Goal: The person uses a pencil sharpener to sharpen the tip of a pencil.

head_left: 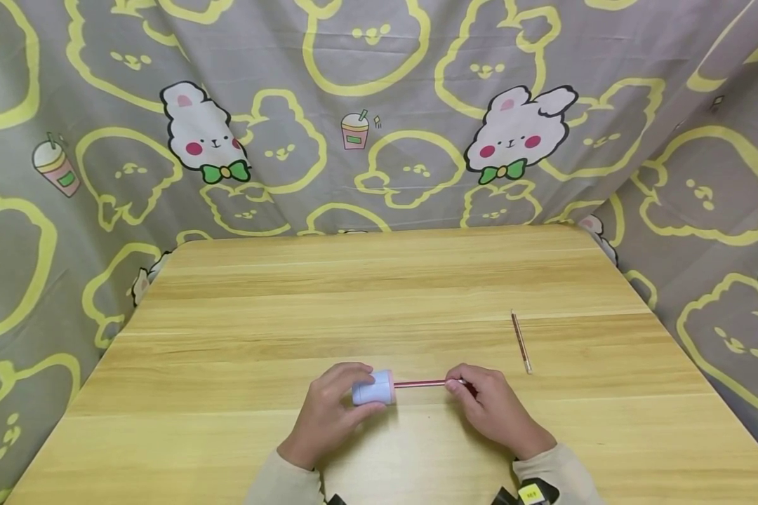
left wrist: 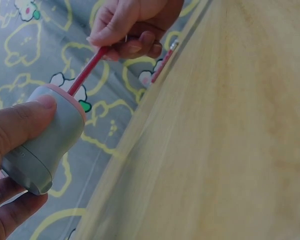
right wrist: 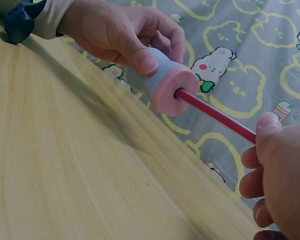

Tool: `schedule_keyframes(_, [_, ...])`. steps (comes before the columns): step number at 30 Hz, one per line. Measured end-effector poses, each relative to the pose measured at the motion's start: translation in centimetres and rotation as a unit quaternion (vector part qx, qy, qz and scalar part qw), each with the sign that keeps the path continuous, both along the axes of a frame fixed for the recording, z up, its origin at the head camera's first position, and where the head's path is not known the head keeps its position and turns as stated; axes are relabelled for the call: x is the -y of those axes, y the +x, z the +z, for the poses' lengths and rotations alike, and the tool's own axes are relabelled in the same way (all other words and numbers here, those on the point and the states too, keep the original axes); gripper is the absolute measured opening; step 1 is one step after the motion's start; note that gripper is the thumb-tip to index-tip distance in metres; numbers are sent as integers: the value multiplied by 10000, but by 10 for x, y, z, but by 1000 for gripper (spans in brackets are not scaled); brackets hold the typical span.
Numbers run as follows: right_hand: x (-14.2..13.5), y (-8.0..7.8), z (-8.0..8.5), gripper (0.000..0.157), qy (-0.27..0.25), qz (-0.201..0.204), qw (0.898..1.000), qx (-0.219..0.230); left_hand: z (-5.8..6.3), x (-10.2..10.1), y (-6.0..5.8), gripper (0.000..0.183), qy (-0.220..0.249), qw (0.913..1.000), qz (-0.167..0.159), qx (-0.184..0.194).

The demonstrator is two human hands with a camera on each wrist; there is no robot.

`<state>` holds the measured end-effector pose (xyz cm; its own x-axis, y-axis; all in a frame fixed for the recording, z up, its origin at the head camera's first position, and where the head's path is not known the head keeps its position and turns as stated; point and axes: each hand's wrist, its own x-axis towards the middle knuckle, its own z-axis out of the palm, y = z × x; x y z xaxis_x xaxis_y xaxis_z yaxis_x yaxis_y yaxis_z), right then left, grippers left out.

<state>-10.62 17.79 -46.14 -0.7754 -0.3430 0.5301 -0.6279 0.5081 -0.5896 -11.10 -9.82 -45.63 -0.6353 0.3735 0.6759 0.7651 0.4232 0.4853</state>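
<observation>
A light-blue pencil sharpener (head_left: 373,389) with a pink end face (right wrist: 176,92) is gripped in my left hand (head_left: 331,403), thumb on one side and fingers on the other. Into the hole in that pink face runs a red striped pencil (head_left: 420,384); its tip is hidden inside. My right hand (head_left: 489,407) pinches the pencil toward its other end, between thumb and curled fingers. In the left wrist view the sharpener (left wrist: 47,132) and the pencil (left wrist: 87,72) are held above the table.
A second pencil (head_left: 521,342) lies on the wooden table (head_left: 354,301), beyond and to the right of my right hand. Behind the table's far edge hangs a grey curtain (head_left: 410,105) with yellow cartoon outlines, which also runs along both sides.
</observation>
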Motion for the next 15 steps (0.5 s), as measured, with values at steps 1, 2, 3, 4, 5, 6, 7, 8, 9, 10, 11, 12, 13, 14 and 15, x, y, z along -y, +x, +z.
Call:
schedule_keyframes(1, [0, 0, 0, 10, -9, 0, 10000, 22, 0, 0, 0, 37, -1, 10000, 3, 3])
schedule_keyframes(2, [0, 0, 0, 8, -24, 7, 10000, 57, 0, 0, 0, 37, 0, 10000, 4, 4])
schedule_keyframes(3, [0, 1, 0, 7, -40, 17, 9999, 101, 0, 0, 0, 37, -1, 10000, 4, 5])
schedule_keyframes(4, [0, 1, 0, 7, -52, 39, 9999, 135, 0, 0, 0, 37, 3, 10000, 0, 7])
schedule_keyframes(5, [0, 1, 0, 10, -67, 61, 9998, 167, 0, 0, 0, 37, 8, 10000, -12, 9])
schedule_keyframes(6, [0, 1, 1, 13, -88, 86, 9997, 193, 0, 0, 0, 37, 15, 10000, -26, 10])
schedule_keyframes(7, [0, 2, 1, 16, -107, 109, 9997, 212, 0, 0, 0, 37, 21, 10000, -34, 7])
schedule_keyframes(8, [0, 2, 1, 19, -136, 135, 9996, 230, 1, -1, 0, 37, 26, 10000, -43, 4])
schedule_keyframes(9, [0, 2, 1, 18, -151, 152, 9995, 222, 1, -1, 0, 37, 26, 10000, -46, 0])
schedule_keyframes(10, [0, 2, 1, 16, -164, 168, 9995, 204, 1, -1, 0, 37, 25, 10000, -46, -6])
schedule_keyframes(11, [0, 2, 1, 15, -174, 179, 9995, 180, 1, -1, 0, 37, 25, 10000, -46, -16])
schedule_keyframes(12, [0, 2, 1, 14, -173, 185, 9996, 155, 1, -1, 0, 37, 22, 10000, -43, -21])
schedule_keyframes(13, [0, 1, 1, 13, -167, 191, 9996, 137, 1, 0, 0, 37, 21, 10000, -40, -31])
schedule_keyframes(14, [0, 1, 0, 13, -155, 199, 9996, 108, 1, 0, 0, 37, 23, 10000, -39, -36])
schedule_keyframes(15, [0, 1, 0, 14, -132, 200, 9997, 67, 0, 0, 0, 37, 21, 10000, -35, -41])
